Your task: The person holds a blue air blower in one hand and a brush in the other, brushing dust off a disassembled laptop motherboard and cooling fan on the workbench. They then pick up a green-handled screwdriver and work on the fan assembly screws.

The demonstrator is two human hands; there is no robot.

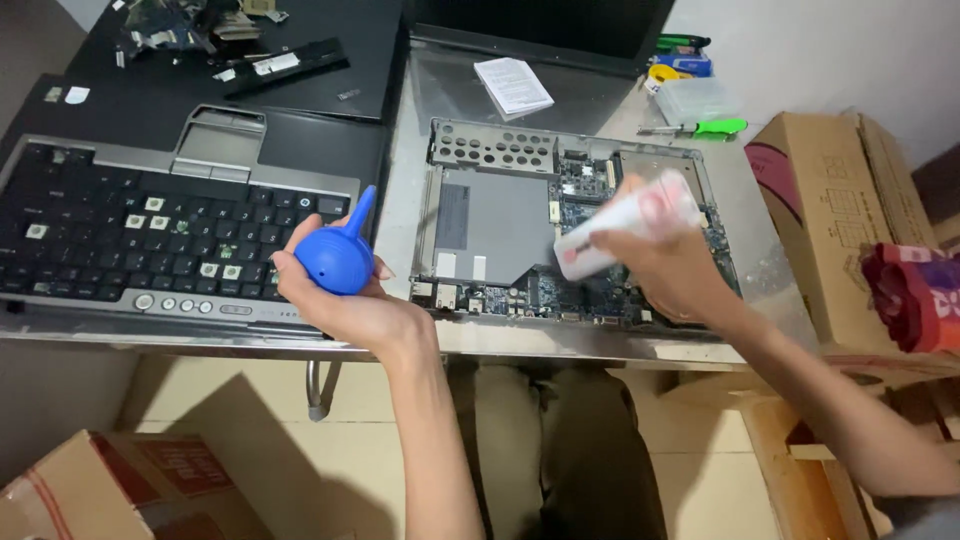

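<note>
Hands work over an opened laptop base (570,225) lying on the metal desk (400,215) at the middle of the frame. The left hand (345,300), at centre left, is clenched around a blue rubber air blower (338,255), its round bulb cupped in the palm and its thin nozzle pointing up and to the right. The right hand (665,270), right of centre, has its grip closed on a white tube or small bottle with a pink mark (625,222), held slantwise above the bare circuit board; it is blurred, so its exact kind cannot be told. Left of the blower lies a black laptop keyboard (150,225) with several keys missing. At the upper left a black laptop lid (320,40) carries loose parts. Near the top centre sits a small white booklet (513,84), and to its right a clear plastic box (697,98) and a green-handled screwdriver (705,128). A brown cardboard box (830,215) stands at the right edge, with a red cloth (915,295) beside it. Another cardboard box (120,490) sits at the lower left on the floor.
</note>
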